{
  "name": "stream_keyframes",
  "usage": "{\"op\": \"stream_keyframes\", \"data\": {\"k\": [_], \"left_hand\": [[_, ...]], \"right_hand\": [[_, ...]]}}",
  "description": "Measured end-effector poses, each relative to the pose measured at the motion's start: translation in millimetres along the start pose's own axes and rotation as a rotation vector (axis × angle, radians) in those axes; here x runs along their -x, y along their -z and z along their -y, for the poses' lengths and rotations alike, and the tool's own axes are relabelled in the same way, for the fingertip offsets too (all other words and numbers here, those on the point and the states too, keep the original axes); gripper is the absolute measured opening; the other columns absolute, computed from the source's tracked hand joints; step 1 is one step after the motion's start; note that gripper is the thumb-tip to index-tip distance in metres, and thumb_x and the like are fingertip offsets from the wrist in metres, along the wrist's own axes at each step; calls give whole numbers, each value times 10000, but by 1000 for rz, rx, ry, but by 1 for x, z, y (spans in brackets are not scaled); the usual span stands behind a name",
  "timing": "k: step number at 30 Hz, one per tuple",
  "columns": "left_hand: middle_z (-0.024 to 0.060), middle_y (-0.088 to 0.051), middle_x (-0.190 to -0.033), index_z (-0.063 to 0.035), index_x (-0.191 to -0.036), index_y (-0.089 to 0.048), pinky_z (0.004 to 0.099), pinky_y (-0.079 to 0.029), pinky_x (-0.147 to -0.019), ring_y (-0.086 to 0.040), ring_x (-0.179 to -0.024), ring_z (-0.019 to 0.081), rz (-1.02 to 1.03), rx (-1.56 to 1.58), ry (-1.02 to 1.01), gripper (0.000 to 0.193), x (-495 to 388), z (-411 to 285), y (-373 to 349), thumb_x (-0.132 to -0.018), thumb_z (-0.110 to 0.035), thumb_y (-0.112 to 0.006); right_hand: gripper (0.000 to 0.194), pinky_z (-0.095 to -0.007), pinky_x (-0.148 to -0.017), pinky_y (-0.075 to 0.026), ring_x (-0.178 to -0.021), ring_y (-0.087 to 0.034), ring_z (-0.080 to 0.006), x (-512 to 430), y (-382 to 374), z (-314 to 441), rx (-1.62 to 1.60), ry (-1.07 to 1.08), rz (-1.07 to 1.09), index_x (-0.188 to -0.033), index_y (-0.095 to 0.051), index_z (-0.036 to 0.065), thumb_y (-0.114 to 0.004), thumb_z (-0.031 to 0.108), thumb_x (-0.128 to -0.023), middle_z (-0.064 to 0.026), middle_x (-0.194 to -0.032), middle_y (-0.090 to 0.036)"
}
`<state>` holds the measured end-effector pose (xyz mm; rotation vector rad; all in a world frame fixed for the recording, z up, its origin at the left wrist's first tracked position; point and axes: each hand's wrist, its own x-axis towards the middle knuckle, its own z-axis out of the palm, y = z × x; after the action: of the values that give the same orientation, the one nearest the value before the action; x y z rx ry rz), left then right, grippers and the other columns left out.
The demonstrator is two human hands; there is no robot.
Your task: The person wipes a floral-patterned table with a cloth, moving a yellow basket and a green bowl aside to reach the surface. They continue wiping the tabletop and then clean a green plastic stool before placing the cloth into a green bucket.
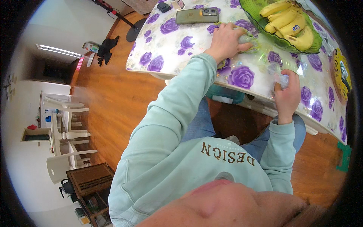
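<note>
My left hand [228, 39] lies palm down near the phone and is closed over crumpled clear plastic [249, 42] with yellow-green bits at its edges. To the right, my right hand [287, 92] grips a bunched piece of clear plastic [283, 81] near the table's front edge. Shiny transparent plastic [262, 58] lies between the two hands; whether it is one piece I cannot tell. Beyond it, a green leaf-shaped dish [316, 46] holds several yellow bananas [286, 21].
A phone [197, 16] lies on the table with purple-rose covering [170, 61], beside a small black case [163, 7]. A yellow patterned round object [341, 75] is at the right edge. Under the tabletop is a teal container [227, 95]. White chairs [68, 113] stand far left.
</note>
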<state>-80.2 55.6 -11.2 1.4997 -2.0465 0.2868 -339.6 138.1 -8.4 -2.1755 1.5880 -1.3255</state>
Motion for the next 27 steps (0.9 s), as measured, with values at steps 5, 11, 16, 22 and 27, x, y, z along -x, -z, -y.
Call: {"op": "stream_keyframes", "data": {"k": [5,11,16,22,27], "left_hand": [[170,-627,-1139,-177,-1150,-714,466,-477,-913,-573,-1065,362,-27,30,15,492,2,-1,2,-788,-509,-742],[174,-586,-1110,-155,-1171,-677,511,-459,-894,-551,-1070,375,28,-57,162,478,18,-30,18,-831,-490,-704],[169,-583,-1061,-125,-1138,-670,496,-470,-845,-560,-1007,369,29,-55,134,455,48,-47,41,-822,-448,-717],[166,-596,-1055,-117,-1096,-684,458,-481,-828,-564,-988,367,-8,-36,64,422,87,-60,66,-794,-405,-750],[159,-607,-1046,-105,-1066,-700,454,-491,-830,-570,-973,364,47,3,32,410,89,-54,75,-790,-404,-751]], "right_hand": [[339,-398,-763,-500,-928,-615,-338,0,0,-3,2,29,-19,-1046,-600,116,-710,90,-727,-95,-1012,-615],[332,-403,-746,-499,-912,-616,-341,3,1,-1,-46,29,-56,-1037,-602,112,-707,101,-723,-93,-1003,-615],[348,-404,-729,-496,-892,-611,-340,3,3,0,-32,20,-57,-1034,-599,112,-701,88,-703,-92,-1003,-612],[348,-408,-723,-496,-882,-612,-341,5,4,2,-52,3,-57,-1030,-592,125,-699,81,-702,-81,-1007,-609],[346,-415,-729,-494,-890,-610,-345,4,5,0,-71,5,-30,-1028,-582,128,-711,85,-711,-81,-999,-603]]}}
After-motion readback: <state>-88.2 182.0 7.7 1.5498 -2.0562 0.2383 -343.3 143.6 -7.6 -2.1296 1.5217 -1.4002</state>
